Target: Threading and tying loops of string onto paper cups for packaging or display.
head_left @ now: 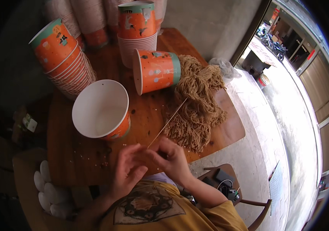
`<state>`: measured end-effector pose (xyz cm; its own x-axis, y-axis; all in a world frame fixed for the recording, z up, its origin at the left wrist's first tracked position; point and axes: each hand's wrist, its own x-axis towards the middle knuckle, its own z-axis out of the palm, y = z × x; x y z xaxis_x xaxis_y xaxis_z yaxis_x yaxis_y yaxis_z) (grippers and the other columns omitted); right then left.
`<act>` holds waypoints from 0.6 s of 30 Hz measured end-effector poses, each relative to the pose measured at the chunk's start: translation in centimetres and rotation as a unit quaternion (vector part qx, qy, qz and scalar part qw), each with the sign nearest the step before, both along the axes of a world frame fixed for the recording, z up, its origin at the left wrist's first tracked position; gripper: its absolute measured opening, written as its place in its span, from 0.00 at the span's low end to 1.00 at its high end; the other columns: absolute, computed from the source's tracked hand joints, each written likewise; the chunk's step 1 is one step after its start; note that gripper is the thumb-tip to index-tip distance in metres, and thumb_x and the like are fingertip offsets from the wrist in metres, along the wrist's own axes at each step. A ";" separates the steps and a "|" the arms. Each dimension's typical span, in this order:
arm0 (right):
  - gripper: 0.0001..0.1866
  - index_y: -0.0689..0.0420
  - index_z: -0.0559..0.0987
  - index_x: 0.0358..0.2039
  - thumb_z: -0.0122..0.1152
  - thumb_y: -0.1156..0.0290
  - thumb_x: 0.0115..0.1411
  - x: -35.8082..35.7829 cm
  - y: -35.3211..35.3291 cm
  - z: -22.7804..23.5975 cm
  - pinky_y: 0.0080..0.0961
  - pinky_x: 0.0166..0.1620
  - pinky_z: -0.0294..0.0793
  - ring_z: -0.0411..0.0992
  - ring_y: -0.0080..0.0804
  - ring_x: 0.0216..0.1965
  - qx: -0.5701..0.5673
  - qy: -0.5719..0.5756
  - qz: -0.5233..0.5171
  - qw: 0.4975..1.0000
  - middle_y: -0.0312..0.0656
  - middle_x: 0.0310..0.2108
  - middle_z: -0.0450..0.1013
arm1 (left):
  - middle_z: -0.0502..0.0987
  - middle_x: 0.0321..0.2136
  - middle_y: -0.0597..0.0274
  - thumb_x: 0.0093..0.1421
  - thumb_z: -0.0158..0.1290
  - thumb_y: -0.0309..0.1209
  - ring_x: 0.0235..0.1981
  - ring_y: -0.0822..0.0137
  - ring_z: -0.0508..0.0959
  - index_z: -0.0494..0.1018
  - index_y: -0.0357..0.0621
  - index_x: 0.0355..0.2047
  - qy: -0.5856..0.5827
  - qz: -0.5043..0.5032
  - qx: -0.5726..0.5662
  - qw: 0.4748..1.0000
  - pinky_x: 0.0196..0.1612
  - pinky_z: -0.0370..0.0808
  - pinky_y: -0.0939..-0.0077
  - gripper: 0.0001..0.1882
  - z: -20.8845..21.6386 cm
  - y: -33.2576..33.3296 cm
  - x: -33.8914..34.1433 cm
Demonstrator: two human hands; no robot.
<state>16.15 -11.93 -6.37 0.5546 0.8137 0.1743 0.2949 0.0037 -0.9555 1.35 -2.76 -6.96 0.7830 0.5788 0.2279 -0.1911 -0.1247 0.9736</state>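
Low over the table's front edge, my two hands meet with a thin tan cord (pixel 168 123) between them. My left hand (pixel 126 171) has its fingers curled at the cord's near end. My right hand (pixel 173 159) is closed, its fingertips against those of the left, partly hiding the cord. From there the cord runs up to a large bundle of tan cord (pixel 195 123) on the right of the table. Ahead of my left hand stands an open paper bucket (pixel 101 109), white inside and orange outside. Another orange and green bucket (pixel 157 72) lies on its side against the bundle.
Stacks of nested paper buckets (pixel 62 54) (pixel 137 23) stand at the back of the wooden table (pixel 68 150). White rounded objects (pixel 52 192) sit in a box at lower left. A chair (pixel 226 173) holding dark devices is at right, beside an open doorway.
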 end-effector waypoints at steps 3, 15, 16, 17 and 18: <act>0.07 0.63 0.77 0.28 0.64 0.73 0.59 -1.4 0.0 -0.1 0.21 0.28 0.68 0.70 0.21 0.25 0.013 0.060 0.030 0.998 0.37 0.26 0.70 | 0.68 0.52 0.58 0.65 0.52 0.24 0.51 0.69 0.72 0.62 0.39 0.57 -0.026 -0.028 -0.140 0.989 0.55 0.69 0.75 0.21 -0.9 -0.4 -0.2; 0.06 0.63 0.73 0.33 0.56 0.74 0.66 -3.5 1.1 -0.4 0.22 0.33 0.76 0.75 0.24 0.29 0.027 0.285 0.105 0.952 0.40 0.27 0.76 | 0.76 0.38 0.58 0.69 0.48 0.27 0.36 0.75 0.77 0.67 0.38 0.46 0.139 -0.027 -0.225 0.964 0.35 0.76 0.80 0.08 -0.3 1.5 -4.5; 0.06 0.63 0.74 0.34 0.57 0.73 0.66 -3.1 1.2 -0.6 0.21 0.35 0.76 0.74 0.23 0.29 0.033 0.327 0.111 0.938 0.38 0.27 0.75 | 0.75 0.40 0.58 0.68 0.47 0.27 0.37 0.74 0.77 0.66 0.37 0.47 0.112 -0.007 -0.225 0.968 0.36 0.76 0.80 0.09 -0.1 1.1 -4.0; 0.06 0.62 0.75 0.34 0.58 0.72 0.66 -2.8 1.2 -0.9 0.21 0.36 0.75 0.73 0.22 0.29 0.038 0.369 0.116 0.922 0.37 0.27 0.75 | 0.75 0.41 0.58 0.68 0.47 0.26 0.38 0.74 0.77 0.66 0.37 0.49 0.084 0.013 -0.224 0.971 0.37 0.77 0.80 0.10 0.0 0.5 -3.5; 0.08 0.60 0.78 0.35 0.59 0.68 0.65 -2.8 1.4 -1.4 0.17 0.37 0.72 0.70 0.19 0.30 0.021 0.381 0.095 0.920 0.33 0.27 0.74 | 0.73 0.45 0.58 0.65 0.51 0.22 0.40 0.72 0.77 0.64 0.37 0.52 0.041 0.034 -0.248 0.967 0.39 0.77 0.79 0.15 -0.3 0.2 -2.9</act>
